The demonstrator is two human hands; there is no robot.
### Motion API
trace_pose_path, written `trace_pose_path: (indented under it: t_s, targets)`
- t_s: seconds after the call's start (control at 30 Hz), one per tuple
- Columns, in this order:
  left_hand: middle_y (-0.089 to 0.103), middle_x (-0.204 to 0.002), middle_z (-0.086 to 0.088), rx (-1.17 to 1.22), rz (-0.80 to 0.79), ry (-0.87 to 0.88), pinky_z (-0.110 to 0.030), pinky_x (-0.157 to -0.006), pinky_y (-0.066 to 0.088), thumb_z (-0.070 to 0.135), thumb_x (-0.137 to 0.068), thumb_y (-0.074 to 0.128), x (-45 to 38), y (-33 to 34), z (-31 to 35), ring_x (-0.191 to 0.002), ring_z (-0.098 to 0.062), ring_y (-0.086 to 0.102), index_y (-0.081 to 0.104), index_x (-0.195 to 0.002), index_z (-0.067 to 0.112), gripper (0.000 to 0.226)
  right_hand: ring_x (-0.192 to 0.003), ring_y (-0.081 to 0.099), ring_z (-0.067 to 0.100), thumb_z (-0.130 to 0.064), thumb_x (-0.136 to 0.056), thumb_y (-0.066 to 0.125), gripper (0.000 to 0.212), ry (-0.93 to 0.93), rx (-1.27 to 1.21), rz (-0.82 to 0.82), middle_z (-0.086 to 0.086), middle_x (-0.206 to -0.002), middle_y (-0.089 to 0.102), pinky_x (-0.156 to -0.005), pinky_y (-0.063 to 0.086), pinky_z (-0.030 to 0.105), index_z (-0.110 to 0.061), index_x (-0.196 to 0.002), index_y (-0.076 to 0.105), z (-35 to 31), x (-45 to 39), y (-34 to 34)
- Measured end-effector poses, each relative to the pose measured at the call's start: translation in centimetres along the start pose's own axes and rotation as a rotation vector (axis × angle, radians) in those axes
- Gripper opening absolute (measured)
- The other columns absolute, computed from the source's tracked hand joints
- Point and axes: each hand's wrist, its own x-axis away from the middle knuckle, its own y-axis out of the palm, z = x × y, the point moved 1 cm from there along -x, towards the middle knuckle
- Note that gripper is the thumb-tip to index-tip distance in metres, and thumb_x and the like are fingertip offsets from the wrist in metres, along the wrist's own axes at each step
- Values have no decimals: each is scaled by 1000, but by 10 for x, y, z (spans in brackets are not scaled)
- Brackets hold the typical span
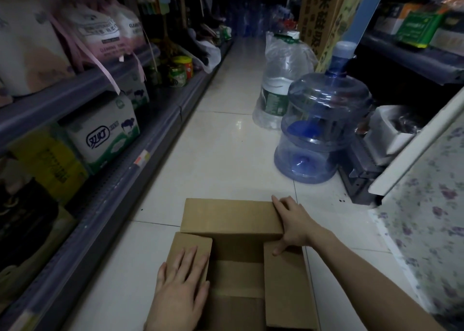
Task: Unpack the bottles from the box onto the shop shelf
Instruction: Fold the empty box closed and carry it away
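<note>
A brown cardboard box [233, 217] stands on the white tiled floor at the bottom centre, its flaps partly folded over the top. My left hand [180, 283] lies flat on the left flap, fingers spread. My right hand [291, 222] rests on the right end of the far flap, with its thumb on the right flap. Between the flaps the inside is dark, and no bottles show in it. The shop shelf [105, 187] runs along the left of the aisle.
The left shelves hold tissue packs [105, 132], bags and jars. Two large water jugs, one blue [324, 127] and one clear [281, 79], stand on the floor to the right, beside a dark crate [356, 180] and a flowered cloth [426, 230]. The tiled aisle runs ahead.
</note>
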Motion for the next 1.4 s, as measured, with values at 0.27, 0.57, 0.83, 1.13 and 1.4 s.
trace_pose_path:
  t_s: [0.27, 0.57, 0.83, 1.13, 1.4]
  targets:
    - [-16, -153, 19, 75, 1, 65, -36, -111, -15, 75, -44, -40, 3, -11, 0, -135, -3, -21, 0, -148, 44, 116, -129, 36, 16, -59, -82, 59, 77, -45, -154, 556, 2, -139, 39, -107, 38, 32, -22, -144, 34, -16, 50, 7]
    - [32, -154, 0, 492, -18, 57, -33, -118, 20, 29, -97, 43, 9, -35, -10, -139, -19, 33, 28, -146, 30, 51, -110, 54, 22, -40, -84, 61, 48, -125, -87, 761, 6, -118, 60, -93, 47, 33, -14, -124, 55, -29, 109, 35]
    - [37, -150, 0, 573, 198, -59, -26, -109, 30, 19, -84, 65, 25, -51, -35, -137, -18, 37, 30, -144, 19, 70, -106, 58, 26, -33, -71, 80, 59, -97, 87, 614, 9, -115, 63, -88, 54, 38, -14, -121, 54, -28, 140, 61]
    - [12, -161, 1, 85, -161, 306, -31, -120, 8, 32, -102, 26, 17, -35, -9, -149, -19, 7, 23, -150, 29, 47, -106, 57, 23, -45, -91, 44, 47, -82, 65, 455, 4, -117, 63, -90, 49, 32, -13, -121, 62, -34, 155, 71]
    - [9, -161, 2, 93, -170, 285, -38, -121, 6, 34, -102, 24, 19, -30, -14, -149, -17, 4, 22, -150, 31, 48, -142, 28, 15, -50, -95, 43, 61, -20, -144, 305, -2, -155, 31, -116, 23, 30, -20, -147, 33, -65, 175, 72]
